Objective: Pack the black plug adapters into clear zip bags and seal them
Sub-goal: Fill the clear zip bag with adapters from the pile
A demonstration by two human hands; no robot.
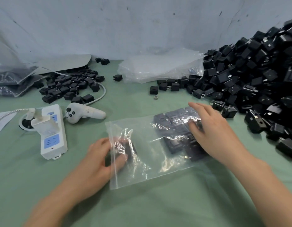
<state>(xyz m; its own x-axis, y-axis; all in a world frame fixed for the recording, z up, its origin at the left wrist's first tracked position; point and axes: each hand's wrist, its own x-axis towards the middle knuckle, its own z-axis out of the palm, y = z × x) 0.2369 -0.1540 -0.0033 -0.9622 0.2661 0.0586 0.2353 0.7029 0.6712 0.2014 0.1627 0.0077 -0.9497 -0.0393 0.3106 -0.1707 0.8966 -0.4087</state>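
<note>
A clear zip bag [147,163] lies flat on the green table, its zip mouth facing left. Several black plug adapters [173,128] sit in rows inside its right end. My left hand [96,161] reaches into the mouth, and its fingers pinch one black adapter [131,149] just inside the bag. My right hand [214,130] lies on top of the bag with straight fingers, pressing on the packed rows through the plastic.
A large pile of loose adapters [256,76] fills the right side. A smaller pile [71,86] lies at the back left, beside filled bags [9,82]. Empty bags [158,68] are stacked at the back. A white power strip [52,133] and a controller [84,113] lie on the left.
</note>
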